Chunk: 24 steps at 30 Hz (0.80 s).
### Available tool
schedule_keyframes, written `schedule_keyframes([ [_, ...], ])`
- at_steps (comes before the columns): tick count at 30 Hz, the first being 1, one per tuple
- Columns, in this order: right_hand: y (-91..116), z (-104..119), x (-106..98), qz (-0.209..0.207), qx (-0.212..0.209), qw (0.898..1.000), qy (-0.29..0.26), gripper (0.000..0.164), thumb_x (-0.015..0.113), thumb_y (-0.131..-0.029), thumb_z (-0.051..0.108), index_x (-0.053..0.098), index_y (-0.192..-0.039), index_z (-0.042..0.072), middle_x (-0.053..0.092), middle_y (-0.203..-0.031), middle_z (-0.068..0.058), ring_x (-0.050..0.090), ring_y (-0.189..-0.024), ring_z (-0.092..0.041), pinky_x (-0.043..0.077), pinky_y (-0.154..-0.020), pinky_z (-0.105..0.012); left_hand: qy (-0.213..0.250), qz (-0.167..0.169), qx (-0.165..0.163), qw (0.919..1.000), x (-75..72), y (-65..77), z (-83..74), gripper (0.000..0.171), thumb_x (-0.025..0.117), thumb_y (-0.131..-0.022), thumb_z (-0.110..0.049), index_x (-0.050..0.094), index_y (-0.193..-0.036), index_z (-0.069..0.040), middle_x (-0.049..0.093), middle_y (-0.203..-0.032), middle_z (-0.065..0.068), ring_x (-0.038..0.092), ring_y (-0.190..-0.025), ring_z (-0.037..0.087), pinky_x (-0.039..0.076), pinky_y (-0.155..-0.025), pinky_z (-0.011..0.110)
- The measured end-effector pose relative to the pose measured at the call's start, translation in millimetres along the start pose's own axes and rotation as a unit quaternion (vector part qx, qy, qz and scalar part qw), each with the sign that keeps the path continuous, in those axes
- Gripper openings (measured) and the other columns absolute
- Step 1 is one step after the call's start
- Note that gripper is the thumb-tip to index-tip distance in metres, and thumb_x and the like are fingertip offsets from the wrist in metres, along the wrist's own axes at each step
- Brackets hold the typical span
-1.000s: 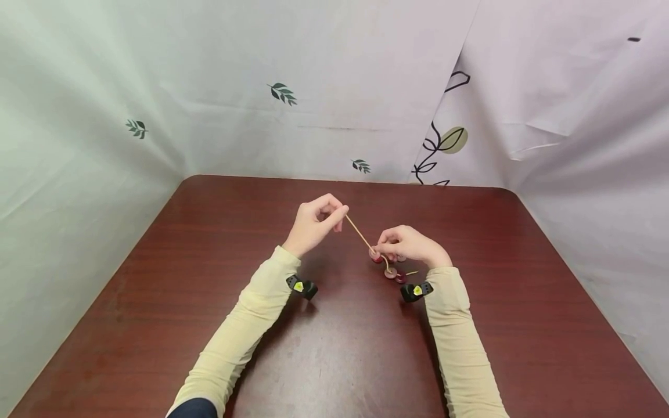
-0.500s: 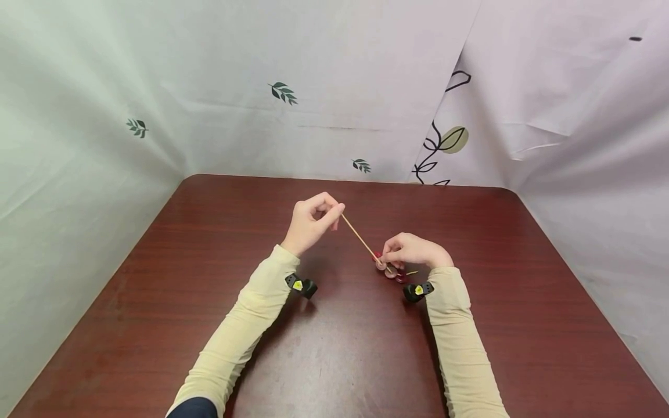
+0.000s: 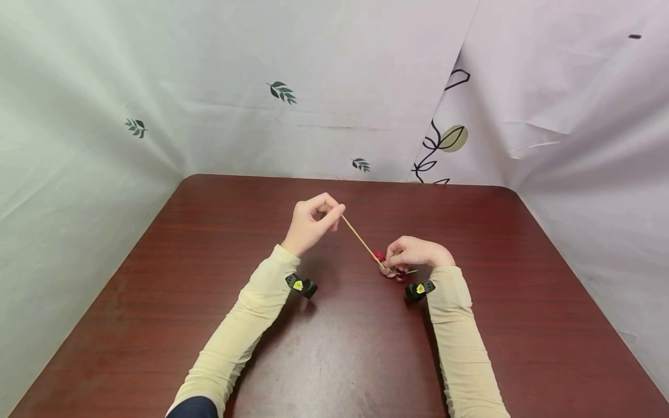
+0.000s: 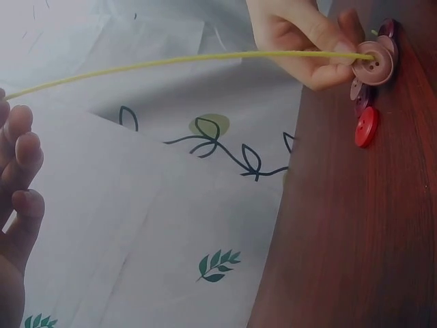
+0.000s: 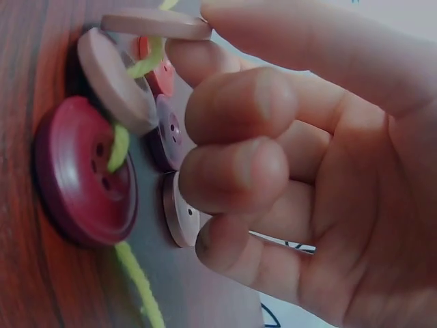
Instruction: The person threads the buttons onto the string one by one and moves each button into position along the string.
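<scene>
My left hand (image 3: pixel 309 225) pinches a yellow cord (image 4: pixel 191 60), which runs taut down to the right. At its lower part my right hand (image 3: pixel 415 252) holds a pinkish button (image 5: pixel 153 24) by the edge between thumb and finger, the cord passing through it. Close below in the right wrist view, a second dull pink button (image 5: pixel 113 78) and a dark red button (image 5: pixel 85 171) are also on the cord, whose tail hangs past the dark red one. Loose on the table beside the right fingers lie a red button (image 4: pixel 367 127), a purple button (image 5: pixel 169 133) and a pale button (image 5: pixel 181 208).
The dark reddish-brown table (image 3: pixel 313 348) has rounded far corners. A pale cloth curtain (image 3: pixel 324 87) with leaf prints hangs right behind it and along the sides. Black straps (image 3: pixel 420 290) with cameras sit at both wrists.
My right hand has slid the pinkish button down along the cord, towards the other strung buttons, so the gap to them has closed. The left hand has barely moved, still pinching the cord.
</scene>
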State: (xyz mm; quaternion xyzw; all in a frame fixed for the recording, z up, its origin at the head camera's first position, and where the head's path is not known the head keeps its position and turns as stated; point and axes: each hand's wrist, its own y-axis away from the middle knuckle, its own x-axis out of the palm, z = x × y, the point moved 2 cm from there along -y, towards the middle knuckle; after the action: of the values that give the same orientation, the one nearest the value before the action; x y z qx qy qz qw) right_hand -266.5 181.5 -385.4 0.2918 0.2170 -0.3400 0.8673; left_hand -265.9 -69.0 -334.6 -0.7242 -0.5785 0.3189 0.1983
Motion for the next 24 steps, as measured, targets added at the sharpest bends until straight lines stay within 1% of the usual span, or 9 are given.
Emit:
schedule_keyframes([
  [4,0,-1,1,0.005,0.010,1.000,0.002,0.019,0.061,-0.090,0.012,0.062,-0.078,-0.003,0.051,-0.061,0.003,0.045,-0.055,-0.011,0.040,-0.054,-0.024,-0.001,0.007,-0.003,1.0000,0.5,0.0,-0.3,0.015,0.064,-0.090,-0.005,0.061,-0.075,-0.005,0.056,-0.052,0.006,0.049,-0.049,0.020,0.034,-0.050,0.028],
  [7,1,-2,0,-0.002,0.011,1.000,0.014,0.022,0.062,-0.090,0.014,0.061,-0.076,-0.003,0.049,-0.059,0.003,0.044,-0.055,-0.011,0.039,-0.054,-0.024,0.001,0.016,-0.006,0.9999,1.2,0.7,-0.3,0.015,0.064,-0.090,-0.006,0.061,-0.076,-0.005,0.056,-0.053,0.006,0.050,-0.050,0.024,0.035,-0.051,0.029],
  [10,2,-1,-3,-0.032,0.000,0.999,0.035,0.024,0.061,-0.091,0.017,0.061,-0.076,-0.002,0.047,-0.057,0.004,0.044,-0.053,-0.011,0.039,-0.054,-0.024,0.004,0.031,-0.011,0.9995,3.4,1.2,-0.3,0.014,0.065,-0.091,-0.009,0.062,-0.078,-0.004,0.055,-0.053,0.007,0.050,-0.050,0.025,0.036,-0.052,0.028],
  [12,2,2,-5,-0.062,-0.015,0.997,0.049,0.023,0.060,-0.092,0.018,0.062,-0.079,0.000,0.046,-0.056,0.003,0.046,-0.053,-0.011,0.039,-0.054,-0.025,0.001,0.049,-0.019,0.9986,6.4,1.4,0.7,0.013,0.066,-0.091,-0.011,0.063,-0.081,-0.003,0.056,-0.054,0.007,0.051,-0.051,0.024,0.037,-0.053,0.027],
  [14,1,6,-6,-0.098,-0.033,0.994,0.044,0.022,0.060,-0.093,0.019,0.064,-0.083,0.001,0.048,-0.057,0.002,0.047,-0.053,-0.013,0.040,-0.054,-0.025,-0.005,0.073,-0.030,0.9969,10.0,1.7,2.3,0.012,0.067,-0.091,-0.013,0.065,-0.084,-0.003,0.057,-0.055,0.007,0.053,-0.052,0.021,0.039,-0.054,0.025],
  [17,-2,20,-6,-0.160,-0.082,0.984,0.010,0.020,0.057,-0.096,0.020,0.065,-0.092,0.002,0.057,-0.066,-0.004,0.054,-0.061,-0.018,0.046,-0.059,-0.027,-0.018,0.106,-0.040,0.9934,14.8,2.4,4.8,0.010,0.068,-0.091,-0.014,0.066,-0.088,-0.005,0.058,-0.057,0.005,0.053,-0.053,0.015,0.040,-0.055,0.025],
  [20,-4,40,-4,-0.210,-0.142,0.966,-0.059,0.023,0.052,-0.100,0.021,0.064,-0.103,0.002,0.066,-0.087,-0.012,0.064,-0.080,-0.026,0.054,-0.075,-0.037,-0.027,0.125,-0.034,0.9911,17.6,2.8,6.7,0.006,0.068,-0.090,-0.014,0.066,-0.091,-0.008,0.059,-0.058,0.003,0.053,-0.053,0.013,0.039,-0.054,0.028],
  [22,-5,53,-1,-0.217,-0.176,0.954,-0.109,0.027,0.049,-0.102,0.023,0.062,-0.112,0.002,0.067,-0.101,-0.016,0.065,-0.093,-0.031,0.053,-0.088,-0.046,-0.031,0.130,-0.026,0.9906,18.4,2.6,7.0,0.006,0.068,-0.090,-0.013,0.066,-0.093,-0.008,0.059,-0.058,0.002,0.052,-0.053,0.013,0.038,-0.052,0.027],
  [24,-6,61,2,-0.215,-0.196,0.947,-0.134,0.029,0.049,-0.102,0.023,0.061,-0.118,0.002,0.066,-0.109,-0.016,0.066,-0.098,-0.031,0.051,-0.093,-0.049,-0.033,0.132,-0.019,0.9905,18.8,2.6,7.1,0.007,0.069,-0.089,-0.011,0.067,-0.094,-0.008,0.059,-0.058,0.002,0.052,-0.052,0.013,0.037,-0.051,0.027],
])
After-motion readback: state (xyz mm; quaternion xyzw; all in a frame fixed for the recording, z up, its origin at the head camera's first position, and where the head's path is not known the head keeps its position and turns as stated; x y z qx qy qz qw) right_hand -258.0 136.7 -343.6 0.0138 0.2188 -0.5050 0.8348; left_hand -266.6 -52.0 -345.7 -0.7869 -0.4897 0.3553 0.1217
